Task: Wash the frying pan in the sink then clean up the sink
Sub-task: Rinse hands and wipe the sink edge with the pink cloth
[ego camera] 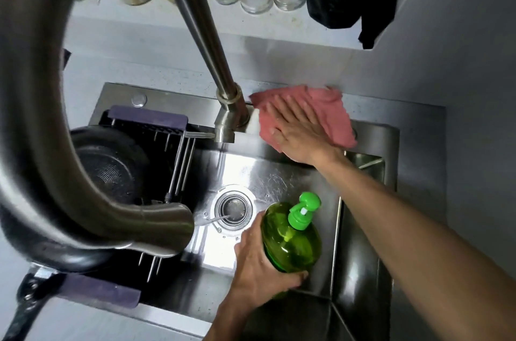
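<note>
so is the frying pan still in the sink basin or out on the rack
Out of the basin: the frying pan sits on the drying rack across the sink's left side, handle over the front edge.

Right hand (296, 134) flat, fingers straight, arm outstretched; left hand (259, 265) curled in a grip.

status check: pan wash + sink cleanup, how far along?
Pan part looks done: the frying pan sits on the drain rack at the sink's left. In hand: right hand presses a pink cloth on the sink's back ledge; left hand holds the green soap bottle. Left: finishing the wipe and setting the bottle down.
</note>
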### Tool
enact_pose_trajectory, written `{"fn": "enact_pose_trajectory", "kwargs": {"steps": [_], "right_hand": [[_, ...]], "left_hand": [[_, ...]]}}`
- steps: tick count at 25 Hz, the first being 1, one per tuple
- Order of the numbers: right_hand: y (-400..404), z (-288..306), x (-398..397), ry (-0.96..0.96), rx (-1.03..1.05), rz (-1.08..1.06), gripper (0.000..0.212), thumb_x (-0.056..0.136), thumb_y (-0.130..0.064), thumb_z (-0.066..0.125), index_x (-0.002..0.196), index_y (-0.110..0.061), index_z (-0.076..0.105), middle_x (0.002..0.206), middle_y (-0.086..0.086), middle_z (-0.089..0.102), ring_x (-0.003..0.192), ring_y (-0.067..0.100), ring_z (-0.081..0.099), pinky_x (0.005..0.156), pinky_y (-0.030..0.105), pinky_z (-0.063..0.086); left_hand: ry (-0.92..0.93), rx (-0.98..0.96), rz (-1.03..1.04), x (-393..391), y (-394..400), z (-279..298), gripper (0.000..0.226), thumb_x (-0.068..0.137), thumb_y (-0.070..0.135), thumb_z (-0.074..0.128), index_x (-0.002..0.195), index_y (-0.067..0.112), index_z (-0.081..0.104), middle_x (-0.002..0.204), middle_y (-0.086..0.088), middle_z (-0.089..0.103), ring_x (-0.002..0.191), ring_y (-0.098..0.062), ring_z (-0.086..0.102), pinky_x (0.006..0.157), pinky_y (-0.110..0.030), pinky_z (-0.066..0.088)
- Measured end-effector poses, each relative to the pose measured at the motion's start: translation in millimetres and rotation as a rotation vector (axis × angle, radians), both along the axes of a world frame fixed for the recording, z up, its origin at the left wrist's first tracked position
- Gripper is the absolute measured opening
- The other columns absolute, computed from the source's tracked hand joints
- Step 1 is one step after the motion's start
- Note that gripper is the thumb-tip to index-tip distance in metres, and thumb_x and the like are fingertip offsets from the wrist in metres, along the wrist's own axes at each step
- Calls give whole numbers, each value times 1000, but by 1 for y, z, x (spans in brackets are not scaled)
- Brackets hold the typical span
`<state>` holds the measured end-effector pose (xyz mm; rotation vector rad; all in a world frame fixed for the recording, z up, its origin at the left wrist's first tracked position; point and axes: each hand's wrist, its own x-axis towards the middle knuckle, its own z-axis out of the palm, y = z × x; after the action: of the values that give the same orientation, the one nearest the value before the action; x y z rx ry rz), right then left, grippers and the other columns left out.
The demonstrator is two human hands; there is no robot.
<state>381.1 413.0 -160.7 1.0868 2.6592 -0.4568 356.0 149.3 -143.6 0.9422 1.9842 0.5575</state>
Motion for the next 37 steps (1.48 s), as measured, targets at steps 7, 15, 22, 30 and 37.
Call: {"fn": "enact_pose_trajectory", "kwargs": {"steps": [7, 15, 22, 30, 37], "right_hand": [[21, 0, -52, 85, 93, 211, 59, 104, -38, 26, 160, -24, 12, 168, -4, 10, 155, 20, 0, 124, 40, -6], [34, -7, 32, 58, 131, 38, 67, 96, -47, 1, 160, -29, 12, 168, -9, 9, 155, 14, 4, 122, 38, -6], [37, -11, 138, -6, 144, -295, 59, 104, -47, 10, 160, -29, 2, 168, -9, -1, 154, 14, -6, 120, 37, -17], [3, -9, 190, -29, 152, -744, 67, 104, -44, 12, 159, -9, -3, 167, 15, -5, 155, 29, -6, 125, 42, -8], [-106, -8, 214, 36, 67, -767, 77, 95, -49, 7, 159, -7, -1, 166, 12, -9, 153, 26, -12, 124, 42, -8]], "left_hand": [[-44, 13, 43, 5, -3, -8, 114, 33, 48, 82, 135, 51, 30, 118, 23, 51, 113, -4, 49, 99, -34, 40], [-53, 8, 103, 17, 5, -11, 123, 30, 55, 83, 136, 49, 20, 120, 27, 39, 117, -3, 35, 108, -33, 30], [-13, 173, 107, 24, 38, 3, 119, 31, 52, 85, 136, 42, 30, 118, 21, 48, 117, -15, 48, 104, -42, 40], [-120, 303, 147, 31, 73, 21, 125, 33, 45, 93, 140, 42, 29, 131, 7, 51, 122, -19, 50, 103, -47, 43], [-184, 571, 76, 61, 148, 77, 124, 40, 46, 91, 145, 31, 26, 140, 5, 46, 131, -18, 44, 108, -48, 39]]}}
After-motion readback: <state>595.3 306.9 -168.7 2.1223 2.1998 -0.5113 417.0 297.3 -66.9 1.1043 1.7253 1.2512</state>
